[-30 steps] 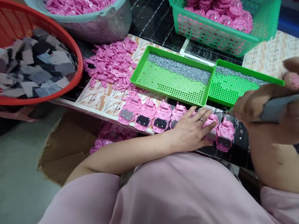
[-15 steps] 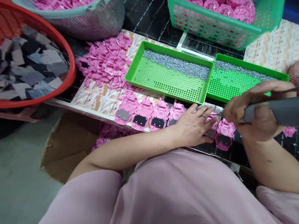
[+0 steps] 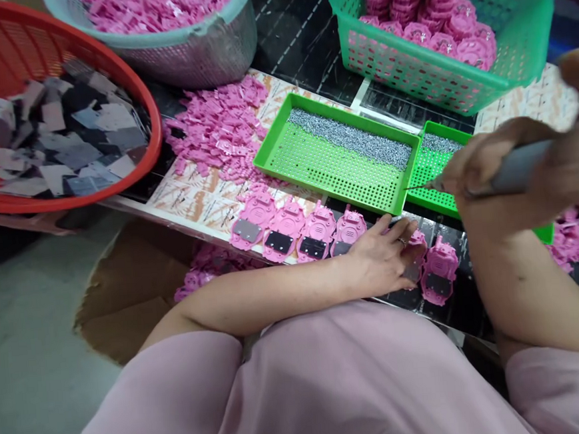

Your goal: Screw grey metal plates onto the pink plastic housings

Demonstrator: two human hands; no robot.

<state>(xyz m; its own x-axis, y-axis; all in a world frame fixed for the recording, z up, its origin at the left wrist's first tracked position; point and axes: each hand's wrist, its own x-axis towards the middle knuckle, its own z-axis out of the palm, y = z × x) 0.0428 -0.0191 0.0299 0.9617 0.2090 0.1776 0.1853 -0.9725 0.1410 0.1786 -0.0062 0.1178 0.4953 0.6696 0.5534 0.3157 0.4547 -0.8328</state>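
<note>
My left hand (image 3: 383,258) lies over the row of pink plastic housings, fingers spread and pressing on one that is mostly covered. Just right of it sits another pink housing (image 3: 440,268) with a dark plate. To its left, several more housings (image 3: 315,233) stand side by side along the table edge, with grey or black plates on them. My right hand (image 3: 495,154), partly blurred, is wrapped around a grey electric screwdriver (image 3: 523,166). Its thin bit points left, over the near right corner of a green tray (image 3: 330,186) of small metal screws (image 3: 350,135).
A second green tray (image 3: 429,178) adjoins the first. Loose pink pieces (image 3: 220,132) are heaped behind the row. Around the back stand a red basket (image 3: 151,147) of grey plates, a pale tub (image 3: 196,50) of pink parts and a green basket (image 3: 440,88) of stacked pink parts.
The screwdriver bit has risen from the housing beside my left fingers to the green tray's corner. My left hand stays on the row. The view has shifted slightly.
</note>
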